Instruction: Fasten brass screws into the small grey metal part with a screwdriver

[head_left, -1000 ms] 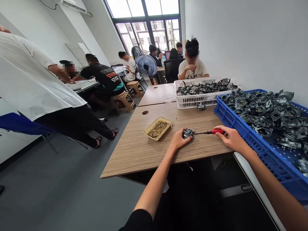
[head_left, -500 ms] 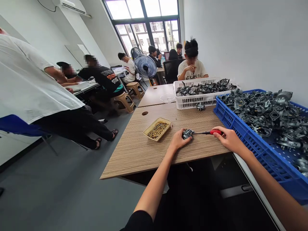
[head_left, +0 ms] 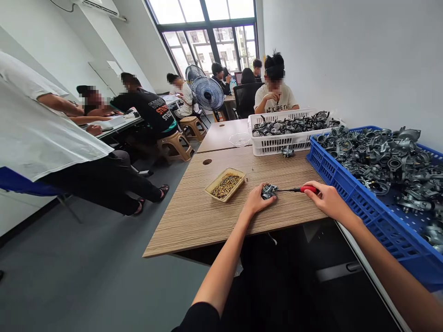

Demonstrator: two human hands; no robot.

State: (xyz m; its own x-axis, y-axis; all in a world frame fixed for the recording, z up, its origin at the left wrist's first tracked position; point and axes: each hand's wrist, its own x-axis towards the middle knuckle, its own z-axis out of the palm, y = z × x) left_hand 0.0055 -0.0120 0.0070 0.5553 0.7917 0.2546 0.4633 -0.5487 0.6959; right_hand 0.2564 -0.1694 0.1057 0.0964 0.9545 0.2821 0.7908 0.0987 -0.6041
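Observation:
My left hand (head_left: 256, 201) is closed around a grey metal carburetor-like part (head_left: 269, 191), holding it on the wood-grain table (head_left: 194, 221) near its front edge. The fingers of my right hand (head_left: 325, 198) grip the red handle of a screwdriver (head_left: 308, 189). Its shaft lies nearly level and points left, with the tip at the right side of the metal part. Exactly where the tip sits is too small to tell. Left of my left hand is a cream tray (head_left: 224, 199) holding many small brass pieces.
A blue crate (head_left: 346, 193) full of metal parts stands at the right. Behind the table's middle is a white basket (head_left: 273, 147) of similar parts, with one loose part (head_left: 287, 151) before it. A person (head_left: 276, 92) sits beyond; others are at the left.
My hands, the metal part and the screwdriver hold nearly the same arrangement. The view has shifted slightly, and the standing person at the left appears a little further left.

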